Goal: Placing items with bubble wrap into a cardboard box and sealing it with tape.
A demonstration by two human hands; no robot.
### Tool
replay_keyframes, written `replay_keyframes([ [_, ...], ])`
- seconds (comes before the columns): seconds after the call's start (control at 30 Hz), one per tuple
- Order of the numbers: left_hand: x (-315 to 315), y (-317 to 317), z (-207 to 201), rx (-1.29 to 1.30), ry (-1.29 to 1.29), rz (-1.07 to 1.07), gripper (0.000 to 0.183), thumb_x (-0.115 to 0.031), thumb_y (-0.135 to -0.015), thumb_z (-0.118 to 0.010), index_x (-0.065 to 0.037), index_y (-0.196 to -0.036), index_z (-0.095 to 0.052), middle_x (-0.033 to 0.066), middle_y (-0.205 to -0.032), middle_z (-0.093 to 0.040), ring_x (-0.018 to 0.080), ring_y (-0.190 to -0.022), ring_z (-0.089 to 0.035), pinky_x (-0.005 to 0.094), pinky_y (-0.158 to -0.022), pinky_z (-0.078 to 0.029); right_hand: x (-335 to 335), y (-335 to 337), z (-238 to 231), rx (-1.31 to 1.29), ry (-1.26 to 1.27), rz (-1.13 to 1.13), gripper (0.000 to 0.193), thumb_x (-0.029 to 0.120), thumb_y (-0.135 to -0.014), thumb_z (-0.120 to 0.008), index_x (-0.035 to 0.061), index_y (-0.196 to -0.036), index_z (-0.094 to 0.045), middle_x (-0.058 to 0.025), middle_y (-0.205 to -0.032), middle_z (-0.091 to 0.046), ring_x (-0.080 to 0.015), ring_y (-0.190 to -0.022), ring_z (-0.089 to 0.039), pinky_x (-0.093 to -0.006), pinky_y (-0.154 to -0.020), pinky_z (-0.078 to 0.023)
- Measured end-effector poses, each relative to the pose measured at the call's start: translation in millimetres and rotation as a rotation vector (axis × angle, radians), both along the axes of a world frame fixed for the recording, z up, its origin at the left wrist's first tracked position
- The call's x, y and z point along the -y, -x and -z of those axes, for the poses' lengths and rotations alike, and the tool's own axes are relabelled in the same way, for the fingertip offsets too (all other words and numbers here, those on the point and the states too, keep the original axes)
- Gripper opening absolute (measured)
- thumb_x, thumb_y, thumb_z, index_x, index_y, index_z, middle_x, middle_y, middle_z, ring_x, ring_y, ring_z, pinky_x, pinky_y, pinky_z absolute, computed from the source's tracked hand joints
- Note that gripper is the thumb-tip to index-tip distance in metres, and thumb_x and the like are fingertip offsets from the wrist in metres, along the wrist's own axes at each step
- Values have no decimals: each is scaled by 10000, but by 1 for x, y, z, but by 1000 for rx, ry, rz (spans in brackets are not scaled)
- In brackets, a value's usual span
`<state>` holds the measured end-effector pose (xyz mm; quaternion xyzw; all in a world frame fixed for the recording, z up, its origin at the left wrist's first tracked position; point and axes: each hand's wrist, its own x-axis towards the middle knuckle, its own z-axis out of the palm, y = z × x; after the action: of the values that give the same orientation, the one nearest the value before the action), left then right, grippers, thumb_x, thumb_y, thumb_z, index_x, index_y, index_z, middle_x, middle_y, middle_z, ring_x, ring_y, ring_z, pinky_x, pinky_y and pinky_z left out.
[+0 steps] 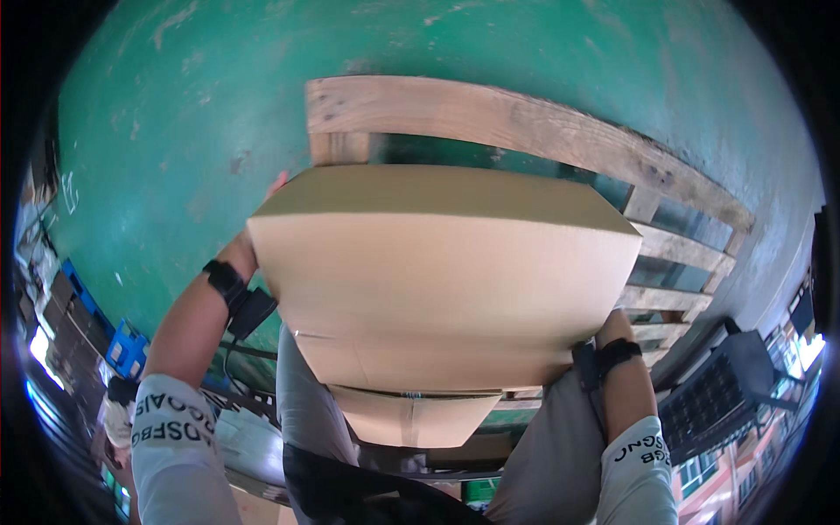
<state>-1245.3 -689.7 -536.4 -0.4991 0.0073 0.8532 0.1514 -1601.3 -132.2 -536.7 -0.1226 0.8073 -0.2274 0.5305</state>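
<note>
A large closed cardboard box is held up between my two hands, in front of my legs. My left hand presses against its left side, with a fingertip showing beyond the far left corner; the rest of the fingers are hidden behind the cardboard. At the lower right corner my right hand supports the box, its fingers mostly out of sight. Both wrists wear black straps with a small device.
A wooden pallet lies on the green floor beyond and to the right of the box. Below the held box, near my legs, another cardboard box shows. A dark slatted seat or crate stands at right; a blue plastic object sits at left.
</note>
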Motion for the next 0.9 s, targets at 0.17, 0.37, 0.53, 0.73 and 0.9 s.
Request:
replay_keyframes([
  [0.17,-18,28,-28,81,19,-123,559,-494,-947,-388,-99,-1330,-487,137,-1280,-558,286,-1130,-567,409,-957,-455,2,-21,-11,-84,-111,77,598,518,-949,-414,70,-1345,-425,-138,-1326,-504,-285,-1182,-510,-385,-962,-431],
  [0.37,-4,35,-29,143,77,-108,540,-490,-926,-417,-91,-1268,-541,136,-1207,-602,276,-1056,-606,392,-902,-490,-34,-16,-21,-115,-148,104,601,517,-949,-415,67,-1348,-420,-141,-1334,-496,-284,-1194,-499,-390,-971,-423],
  [0.53,0,41,-34,153,16,-80,518,-489,-913,-441,-92,-1216,-580,124,-1138,-638,261,-978,-637,371,-855,-513,-50,-9,-23,-141,-205,98,604,516,-950,-415,66,-1351,-415,-144,-1341,-490,-284,-1204,-489,-394,-979,-416],
  [0.73,0,27,-24,158,140,-48,520,-486,-915,-453,-84,-1224,-569,124,-1137,-633,253,-981,-638,371,-864,-512,-60,-4,-24,-193,-265,85,606,515,-950,-416,63,-1354,-410,-147,-1349,-482,-283,-1215,-478,-400,-988,-407],
  [0.9,-15,38,-49,250,566,-4,465,-431,-962,-423,-84,-1248,-544,99,-1161,-632,247,-1031,-621,367,-902,-494,-52,27,-27,-239,-361,14,609,514,-950,-416,61,-1357,-406,-149,-1355,-476,-282,-1225,-468,-404,-995,-400],
])
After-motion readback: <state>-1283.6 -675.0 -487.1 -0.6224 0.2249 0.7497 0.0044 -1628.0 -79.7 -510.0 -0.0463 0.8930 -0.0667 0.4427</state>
